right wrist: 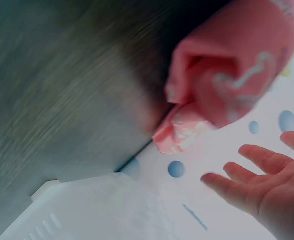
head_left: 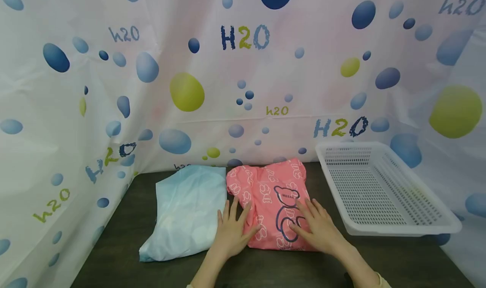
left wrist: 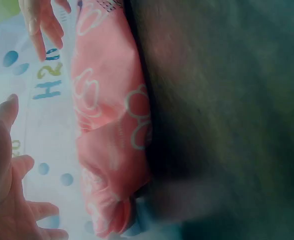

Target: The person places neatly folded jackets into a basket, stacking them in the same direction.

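A soft pink bag (head_left: pixel 271 203) with white bear outlines and a large dark-blue bear print lies folded flat on the table. Over its left edge, in the head view, is my left hand (head_left: pixel 231 231), its fingers spread and pointing away from me. My right hand (head_left: pixel 319 229) overlaps the bag's right side with fingers also spread. From the wrist views, a gap shows between the pink bag (left wrist: pixel 112 110) and my left hand (left wrist: pixel 12 185); likewise my right hand (right wrist: pixel 267 185) stands apart from it. Neither hand holds anything.
Left of the pink bag lies a pale blue bag (head_left: pixel 190 216), crumpled at its lower corner. A white slotted plastic basket (head_left: pixel 402 230) stands on the right of the dark table (head_left: pixel 114 241). Behind hangs a white curtain (head_left: pixel 212 68) printed with bubbles and "H2O".
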Demonstrator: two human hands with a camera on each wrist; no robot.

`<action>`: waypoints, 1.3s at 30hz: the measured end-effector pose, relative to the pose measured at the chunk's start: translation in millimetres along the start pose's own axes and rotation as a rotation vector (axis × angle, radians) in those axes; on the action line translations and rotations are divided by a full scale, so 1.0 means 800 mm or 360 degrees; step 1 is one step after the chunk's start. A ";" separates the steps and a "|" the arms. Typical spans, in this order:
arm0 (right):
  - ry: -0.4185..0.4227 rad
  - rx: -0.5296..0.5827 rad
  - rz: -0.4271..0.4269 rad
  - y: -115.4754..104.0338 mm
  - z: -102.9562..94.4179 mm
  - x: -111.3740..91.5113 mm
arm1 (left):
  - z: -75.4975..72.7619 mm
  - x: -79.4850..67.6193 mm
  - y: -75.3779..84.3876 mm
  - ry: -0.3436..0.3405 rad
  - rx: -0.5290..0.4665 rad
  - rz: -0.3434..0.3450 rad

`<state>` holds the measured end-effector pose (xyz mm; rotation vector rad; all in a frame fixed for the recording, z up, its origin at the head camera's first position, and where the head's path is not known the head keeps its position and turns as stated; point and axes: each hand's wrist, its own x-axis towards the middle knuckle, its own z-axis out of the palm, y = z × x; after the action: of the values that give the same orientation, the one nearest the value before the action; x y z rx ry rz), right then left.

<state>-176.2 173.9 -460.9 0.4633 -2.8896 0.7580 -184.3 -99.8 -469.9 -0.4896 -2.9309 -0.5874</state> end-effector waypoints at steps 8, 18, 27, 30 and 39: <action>-0.0216 0.0203 0.0188 0.031 0.005 0.018 | 0.022 0.030 -0.002 -0.0039 -0.0311 -0.0096; -0.0217 0.0423 0.0423 0.050 0.019 0.042 | 0.042 0.064 -0.006 -0.0101 -0.0927 -0.0411; -0.0288 0.0732 0.0533 0.059 0.018 0.062 | 0.060 0.100 -0.018 -0.0462 -0.2100 -0.0316; -0.0342 0.0917 0.0603 0.056 0.020 0.068 | 0.065 0.101 -0.020 -0.0594 -0.2300 -0.0314; -0.0408 0.1368 0.0789 0.051 0.034 0.083 | 0.072 0.090 -0.031 -0.0652 -0.2464 -0.0357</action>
<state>-253.5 176.7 -491.0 -0.1364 -2.7667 2.1703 -263.5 -78.0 -519.7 -0.3410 -2.1426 -2.9810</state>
